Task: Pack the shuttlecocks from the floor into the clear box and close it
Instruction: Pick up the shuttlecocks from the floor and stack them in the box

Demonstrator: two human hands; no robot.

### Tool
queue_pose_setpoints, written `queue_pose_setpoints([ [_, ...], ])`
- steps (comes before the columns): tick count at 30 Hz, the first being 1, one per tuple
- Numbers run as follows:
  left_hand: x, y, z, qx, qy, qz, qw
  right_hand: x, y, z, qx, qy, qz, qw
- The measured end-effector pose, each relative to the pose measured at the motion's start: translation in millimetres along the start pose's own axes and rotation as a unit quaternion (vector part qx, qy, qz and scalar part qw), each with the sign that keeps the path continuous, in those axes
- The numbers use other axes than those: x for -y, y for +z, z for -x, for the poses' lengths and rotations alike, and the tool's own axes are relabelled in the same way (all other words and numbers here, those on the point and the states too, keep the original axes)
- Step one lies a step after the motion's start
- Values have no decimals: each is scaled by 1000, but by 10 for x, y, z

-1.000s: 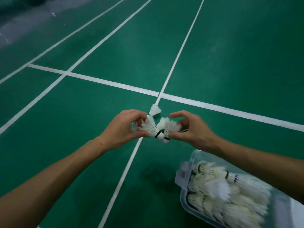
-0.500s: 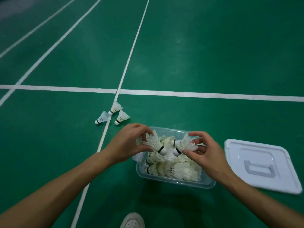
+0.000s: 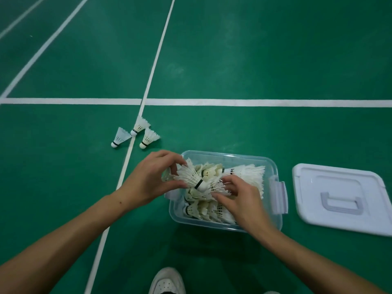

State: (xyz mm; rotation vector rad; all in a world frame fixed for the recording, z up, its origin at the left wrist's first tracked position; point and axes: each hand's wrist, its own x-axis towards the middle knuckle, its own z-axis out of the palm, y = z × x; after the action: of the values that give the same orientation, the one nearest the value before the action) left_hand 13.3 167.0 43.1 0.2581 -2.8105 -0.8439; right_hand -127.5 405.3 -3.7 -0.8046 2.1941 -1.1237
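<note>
Green court, hands (image 3: 148, 179) over box (image 3: 273, 166)

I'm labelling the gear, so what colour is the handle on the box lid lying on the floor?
Pale grey handle on the white rectangular plastic lid, head view.

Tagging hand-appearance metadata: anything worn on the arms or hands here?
Nothing worn. Left hand and right hand are bare: no gloves, rings, watch or bands. Both forearms are bare to the frame edge, no sleeves visible. Small dark dot near the left wrist.
</note>
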Motion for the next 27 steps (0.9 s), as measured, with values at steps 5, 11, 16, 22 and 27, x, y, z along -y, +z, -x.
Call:
queue_pose_setpoints([
  [5, -59, 16, -75, 4, 10, 16, 1000, 15, -25, -42, 49, 18, 3, 999],
  [11, -199, -86, -264, 50, 39, 14, 998, 107, -373, 29, 120, 24, 0, 992],
  [16, -311, -99, -488, 103, 77, 3, 992, -6, -693, -14, 63, 11, 17, 998],
  [22, -363, -116, -558, 91, 79, -3, 993, -67, -348, 5, 95, 1, 0, 995],
  [27, -357, -100, -521, 91, 79, -12, 993, 26, -343, -15, 145, -34, 34, 988],
])
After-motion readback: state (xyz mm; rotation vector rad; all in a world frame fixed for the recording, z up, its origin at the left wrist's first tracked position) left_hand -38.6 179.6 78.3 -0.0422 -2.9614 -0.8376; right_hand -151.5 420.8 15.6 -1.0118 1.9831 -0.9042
